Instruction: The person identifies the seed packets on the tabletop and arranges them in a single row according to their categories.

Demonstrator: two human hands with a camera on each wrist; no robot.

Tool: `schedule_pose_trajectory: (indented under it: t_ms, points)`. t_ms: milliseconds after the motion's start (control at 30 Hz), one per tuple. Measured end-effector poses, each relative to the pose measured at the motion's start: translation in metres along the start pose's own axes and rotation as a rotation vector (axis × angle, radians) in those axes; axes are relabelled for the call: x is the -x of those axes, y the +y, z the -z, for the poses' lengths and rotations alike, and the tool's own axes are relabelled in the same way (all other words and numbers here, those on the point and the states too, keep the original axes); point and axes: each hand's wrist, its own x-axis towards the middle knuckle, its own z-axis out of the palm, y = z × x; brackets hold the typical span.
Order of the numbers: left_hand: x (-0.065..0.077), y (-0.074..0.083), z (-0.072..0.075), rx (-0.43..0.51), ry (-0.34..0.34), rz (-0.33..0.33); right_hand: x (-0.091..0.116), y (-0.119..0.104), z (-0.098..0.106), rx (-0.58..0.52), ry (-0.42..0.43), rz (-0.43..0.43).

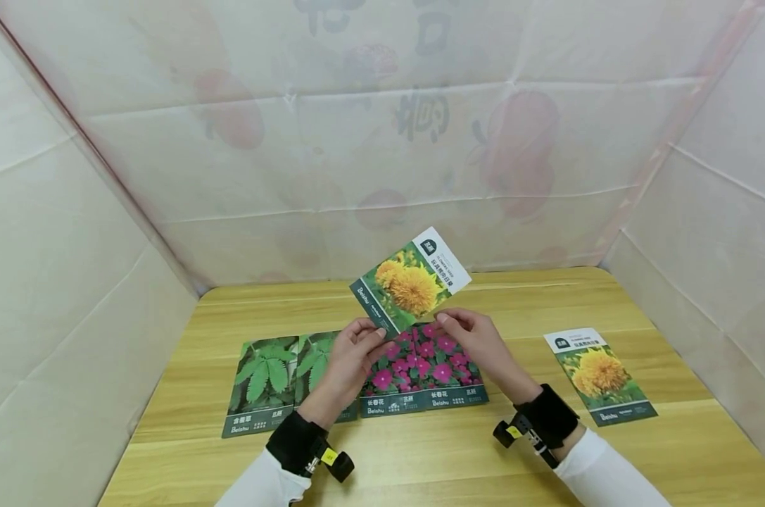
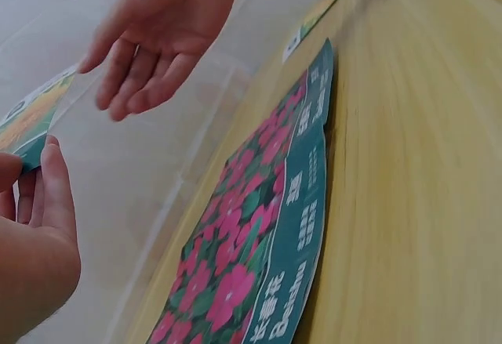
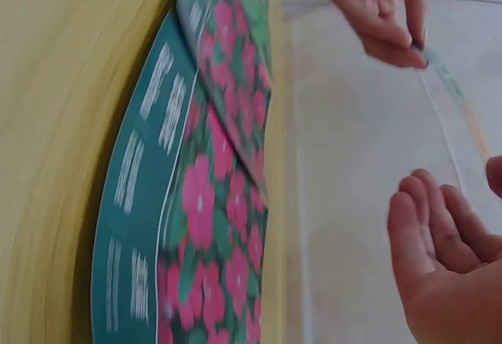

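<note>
My left hand (image 1: pixel 347 355) pinches the lower corner of a seed packet (image 1: pixel 414 282) with yellow flowers, raised and tilted above the table. My right hand (image 1: pixel 477 341) is beside the packet's lower right edge, thumb tip right at that edge; in the right wrist view its fingers (image 3: pixel 443 222) are loosely bent. Below the hands lie two overlapping packets with pink flowers (image 1: pixel 448 370). To their left are two green-leaf packets, one in plain sight (image 1: pixel 264 384) and the other (image 1: pixel 309 352) partly hidden by my left hand.
Another yellow-flower packet (image 1: pixel 600 377) lies alone on the right of the wooden table (image 1: pixel 420 458). Pale fabric walls (image 1: pixel 331 162) rise behind the table and on both sides. A black wrist strap with a camera is on each wrist.
</note>
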Motion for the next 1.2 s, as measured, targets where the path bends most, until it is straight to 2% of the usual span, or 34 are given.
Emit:
schedule_pose_trajectory:
  t_ms: [67,167,200,300,400,433,533,733,833,967,1067,1200]
  points:
    - [0.000,-0.002,-0.002,0.026,-0.004,0.004,-0.001,-0.005,-0.004,-0.048,0.015,-0.023]
    - [0.000,-0.003,-0.007,0.049,0.008,0.007,0.001,-0.042,-0.010,-0.081,0.061,-0.134]
    - [0.000,-0.003,-0.009,0.057,0.013,0.010,0.001,-0.044,-0.011,-0.109,0.071,-0.140]
    - [0.000,-0.005,-0.012,0.061,0.015,0.015,-0.005,-0.016,-0.011,-0.173,0.092,-0.075]
    - [-0.001,-0.009,-0.014,0.047,0.003,0.019,-0.007,-0.007,-0.013,-0.210,0.137,-0.036]
    - [-0.001,-0.010,-0.014,0.034,-0.001,0.019,-0.007,-0.009,-0.013,-0.204,0.155,-0.037]
    - [-0.002,-0.014,-0.015,-0.005,-0.009,0.029,-0.004,-0.044,-0.017,-0.202,0.207,-0.121]
    - [0.000,-0.018,-0.014,-0.106,-0.060,0.036,-0.004,-0.049,-0.016,-0.195,0.243,-0.179]
    - [0.002,-0.020,-0.011,-0.162,-0.103,0.022,-0.004,-0.046,-0.011,-0.202,0.259,-0.151]
    - [0.003,-0.020,-0.004,-0.258,-0.137,-0.040,-0.002,-0.044,0.001,-0.198,0.289,-0.101]
    - [0.003,-0.014,0.002,-0.315,-0.113,-0.074,-0.001,-0.041,0.014,-0.170,0.324,-0.096]
    - [0.004,0.000,0.009,-0.359,-0.041,-0.079,0.003,-0.034,0.033,-0.131,0.362,-0.114]
